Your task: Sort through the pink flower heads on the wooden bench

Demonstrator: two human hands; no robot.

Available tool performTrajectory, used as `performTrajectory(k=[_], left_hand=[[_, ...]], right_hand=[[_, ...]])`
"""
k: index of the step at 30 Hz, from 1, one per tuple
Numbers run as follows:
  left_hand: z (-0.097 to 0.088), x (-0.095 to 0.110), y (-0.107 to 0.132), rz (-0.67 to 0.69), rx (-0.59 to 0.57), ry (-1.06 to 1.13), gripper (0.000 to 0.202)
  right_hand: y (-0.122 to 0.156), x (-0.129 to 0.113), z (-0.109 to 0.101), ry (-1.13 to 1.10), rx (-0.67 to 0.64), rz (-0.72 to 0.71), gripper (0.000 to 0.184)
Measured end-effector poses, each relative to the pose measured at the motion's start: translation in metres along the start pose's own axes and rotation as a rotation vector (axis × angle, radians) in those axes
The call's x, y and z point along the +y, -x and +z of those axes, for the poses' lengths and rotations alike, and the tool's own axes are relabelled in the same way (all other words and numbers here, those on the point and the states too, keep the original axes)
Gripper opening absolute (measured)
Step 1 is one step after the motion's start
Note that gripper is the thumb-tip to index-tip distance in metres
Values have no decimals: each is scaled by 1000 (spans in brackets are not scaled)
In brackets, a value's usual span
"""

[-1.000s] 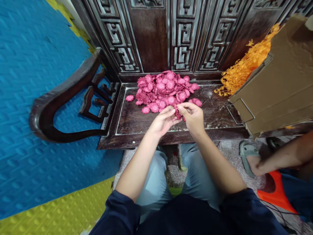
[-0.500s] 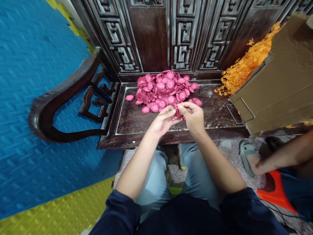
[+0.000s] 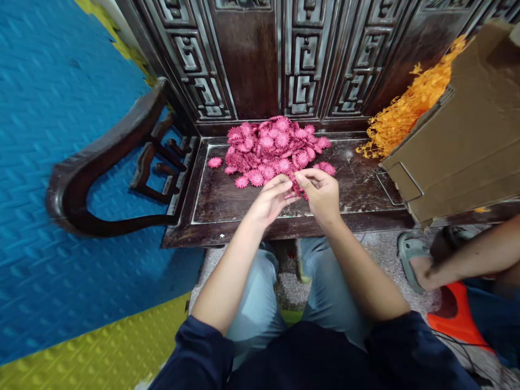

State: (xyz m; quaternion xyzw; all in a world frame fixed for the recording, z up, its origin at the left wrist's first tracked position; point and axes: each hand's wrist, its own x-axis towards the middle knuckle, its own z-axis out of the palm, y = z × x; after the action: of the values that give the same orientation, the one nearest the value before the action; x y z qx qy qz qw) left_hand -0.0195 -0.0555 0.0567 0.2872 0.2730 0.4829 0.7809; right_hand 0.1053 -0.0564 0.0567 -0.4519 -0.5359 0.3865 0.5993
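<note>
While pinched between both hands at bench (image 3: 244, 208) front edge: 1 pink flower (image 3: 296, 188), just short of pile (image 3: 274, 149). Left hand (image 3: 270, 200) fingers narrow on flower; right hand (image 3: 320, 192) likewise. Best handled by fingertips only, light grip, petals uncrushed, clear of pile.

Even, soft light; sharp centre, edges bent by wide lens.
</note>
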Motion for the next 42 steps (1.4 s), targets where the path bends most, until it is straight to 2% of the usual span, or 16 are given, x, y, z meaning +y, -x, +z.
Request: performTrajectory(k=[10, 32, 38, 42], left_hand=[[2, 0, -2, 31, 15, -54, 28], [-1, 0, -3, 13, 9, -39, 29], [-2, -4, -6, 113, 60, -133, 25], [-6, -10, -10, 195, 134, -256, 21]], right_hand=[[3, -6, 2, 120, 45, -95, 5], [1, -2, 2, 11, 45, -5, 7], [1, -2, 2, 77, 58, -38, 8], [3, -2, 0, 222, 79, -142, 9]])
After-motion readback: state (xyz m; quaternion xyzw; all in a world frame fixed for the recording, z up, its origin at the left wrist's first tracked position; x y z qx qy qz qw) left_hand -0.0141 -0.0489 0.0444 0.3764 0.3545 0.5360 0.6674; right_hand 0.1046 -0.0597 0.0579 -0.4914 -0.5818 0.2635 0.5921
